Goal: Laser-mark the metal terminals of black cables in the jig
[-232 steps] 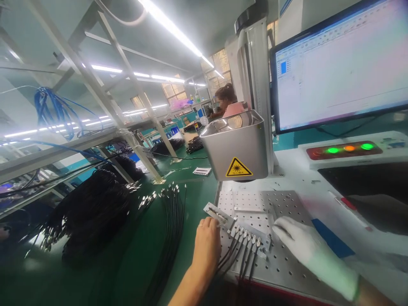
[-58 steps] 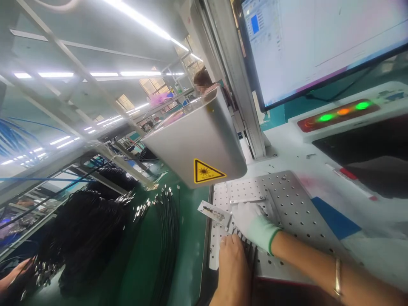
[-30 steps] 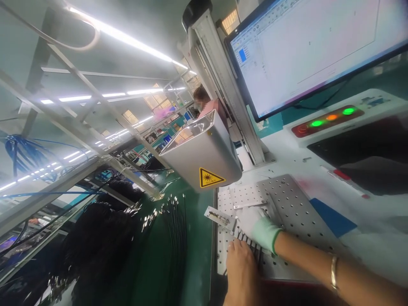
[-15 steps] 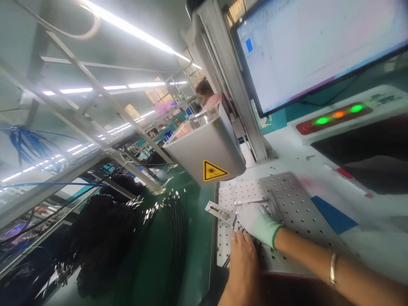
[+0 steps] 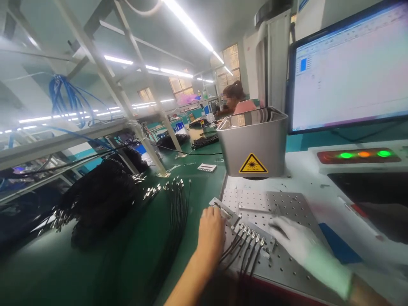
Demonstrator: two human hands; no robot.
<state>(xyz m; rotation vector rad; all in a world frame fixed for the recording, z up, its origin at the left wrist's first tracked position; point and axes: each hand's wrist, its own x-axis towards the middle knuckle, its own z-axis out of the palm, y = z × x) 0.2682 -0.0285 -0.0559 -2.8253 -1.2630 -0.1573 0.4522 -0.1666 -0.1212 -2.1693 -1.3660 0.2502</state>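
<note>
- Head view: the jig (image 5: 235, 220), a narrow metal strip, lies between the two hands, on the perforated plate (image 5: 288, 204).
- Its long axis goes on a slant: the far end is at the fingertips of the left hand (image 5: 211, 229), and the near end comes just beside the fingers of the right hand (image 5: 295, 240).
- The left hand is the nearer one, and it seems to touch the jig. Its fingers are curled at the far end; whether they pinch it I cannot tell, because the undersides are hidden.
- The right hand wears a white glove and is blurred. Thumb and fingers stand a little apart, with nothing seen between them, and it appears to be apart from the jig.
- Several connectors (image 5: 253, 234) sit in a row along the jig, on the half toward the right hand. Their cables (image 5: 245, 255) run between the hands, toward the person.
- Beyond both hands hangs the laser head (image 5: 253, 144).
- To the left of the left hand, a cable bundle (image 5: 179, 199) lies on the green worktop (image 5: 204, 187).
- Right of the right hand is a blue sheet (image 5: 339, 244).
</note>
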